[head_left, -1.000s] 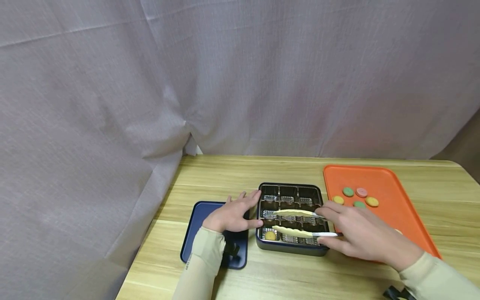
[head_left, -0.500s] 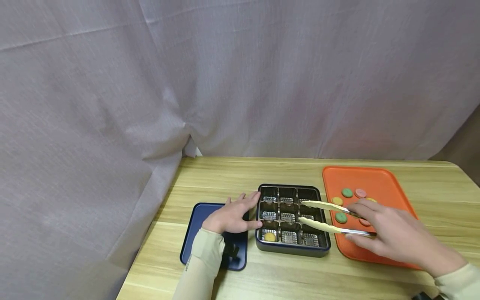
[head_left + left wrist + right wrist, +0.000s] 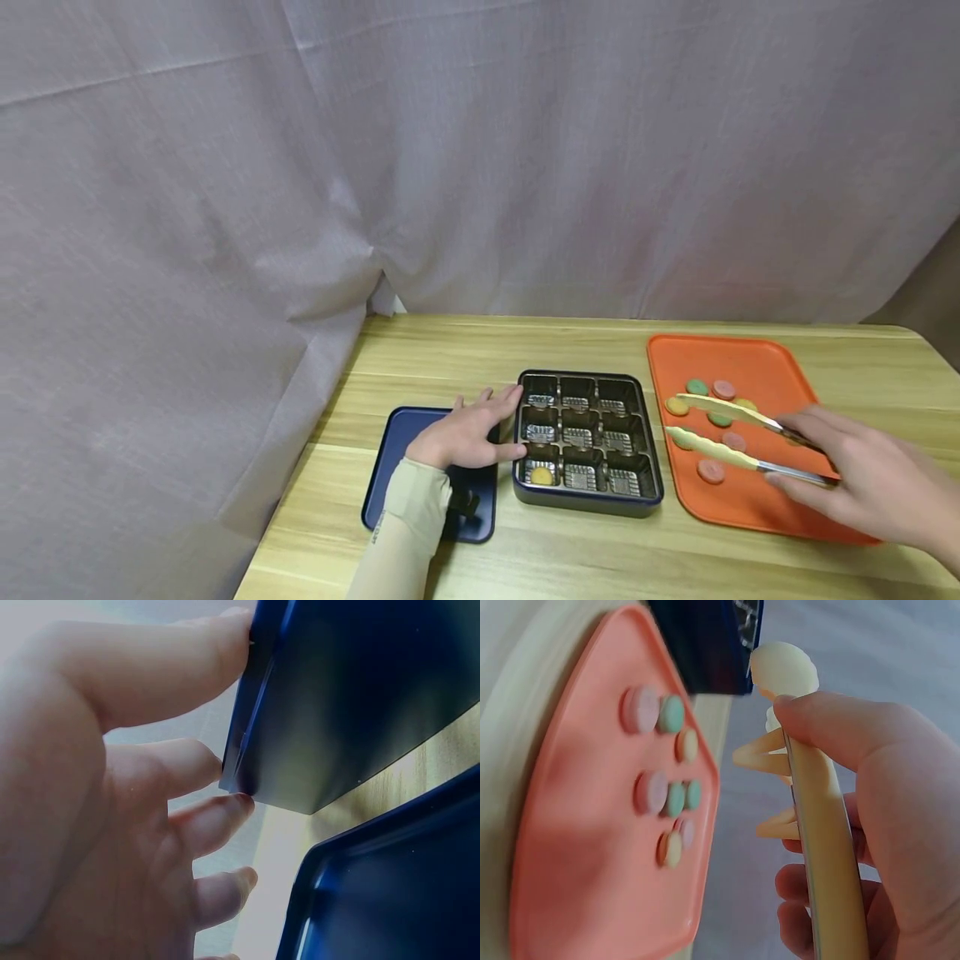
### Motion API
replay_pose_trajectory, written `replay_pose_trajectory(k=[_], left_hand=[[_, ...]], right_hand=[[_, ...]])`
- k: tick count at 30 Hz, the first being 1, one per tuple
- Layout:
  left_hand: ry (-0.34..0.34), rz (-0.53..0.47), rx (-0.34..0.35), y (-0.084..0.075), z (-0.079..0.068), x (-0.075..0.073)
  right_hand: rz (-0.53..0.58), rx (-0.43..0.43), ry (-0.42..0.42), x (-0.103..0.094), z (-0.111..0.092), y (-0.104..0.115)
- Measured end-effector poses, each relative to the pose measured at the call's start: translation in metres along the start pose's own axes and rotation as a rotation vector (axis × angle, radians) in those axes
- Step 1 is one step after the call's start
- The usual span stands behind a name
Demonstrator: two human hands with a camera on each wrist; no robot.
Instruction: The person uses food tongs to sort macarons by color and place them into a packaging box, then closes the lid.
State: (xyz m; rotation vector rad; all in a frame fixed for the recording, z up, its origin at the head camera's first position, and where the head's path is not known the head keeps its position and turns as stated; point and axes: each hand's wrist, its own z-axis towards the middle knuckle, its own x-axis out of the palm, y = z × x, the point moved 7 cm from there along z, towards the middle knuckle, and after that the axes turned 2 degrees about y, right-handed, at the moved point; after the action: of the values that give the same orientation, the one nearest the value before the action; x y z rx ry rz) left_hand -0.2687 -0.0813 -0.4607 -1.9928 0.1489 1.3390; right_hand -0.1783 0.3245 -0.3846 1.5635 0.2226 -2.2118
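Note:
My right hand (image 3: 862, 479) grips a pair of tongs (image 3: 720, 453) with pale yellow tips, which are spread apart above the orange tray (image 3: 757, 354). Nothing sits between the tips. Several pink, green and yellow macarons lie on the tray, among them a pink macaron (image 3: 711, 471) and a yellow macaron (image 3: 677, 406); the tongs partly cover some. My left hand (image 3: 467, 433) touches the left side of a dark blue box (image 3: 588, 501) with thumb and fingertips, its fingers extended. One yellow macaron (image 3: 541, 476) lies in the box's front left compartment of the black divided insert.
A dark blue lid (image 3: 411, 429) lies on the wooden table (image 3: 450, 346) left of the box, partly under my left hand and forearm. Behind the table hangs a grey curtain (image 3: 487, 167). The tray stands close to the box's right side.
My right hand has carried the tongs rightward from over the box to over the orange tray. My left hand has stayed against the box.

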Motion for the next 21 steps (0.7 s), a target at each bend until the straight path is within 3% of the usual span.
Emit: replay_pose_trajectory(k=[10,21], left_hand=[[0.004,0.001,-0.007,-0.001,-0.001,0.0],[0.009,-0.002,-0.009,0.0,-0.001,0.0]], right_hand=[[0.025,-0.024,-0.068,0.006,-0.016,-0.034],[0.026,0.006,-0.104,0.016,-0.029,-0.061]])
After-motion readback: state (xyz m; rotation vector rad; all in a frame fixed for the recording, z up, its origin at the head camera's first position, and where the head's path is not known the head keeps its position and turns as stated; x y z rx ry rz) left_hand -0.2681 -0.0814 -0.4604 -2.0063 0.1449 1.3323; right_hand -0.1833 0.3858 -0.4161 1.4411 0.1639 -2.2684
